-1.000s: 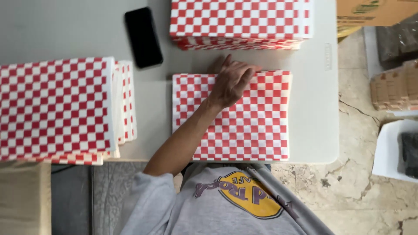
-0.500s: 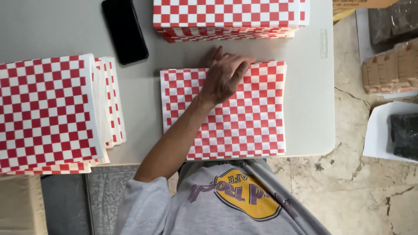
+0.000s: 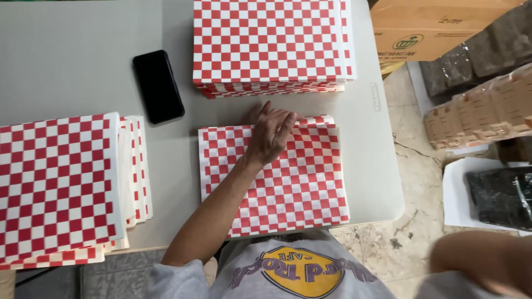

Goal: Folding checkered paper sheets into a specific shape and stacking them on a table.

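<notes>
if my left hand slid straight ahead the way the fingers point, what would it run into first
Most likely the far stack of checkered sheets. The left hand lies flat on the near sheet, fingers aimed at the top edge; beyond that is a thin strip of bare table, then the stack's front edge.

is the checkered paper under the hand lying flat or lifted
Mostly flat on the table; the left hand lifts the checkered paper at its far edge.

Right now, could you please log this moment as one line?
left hand: fingers on checkered sheets far edge, grip unclear | right hand: unseen | nearby: black phone, far stack, left stack
</notes>
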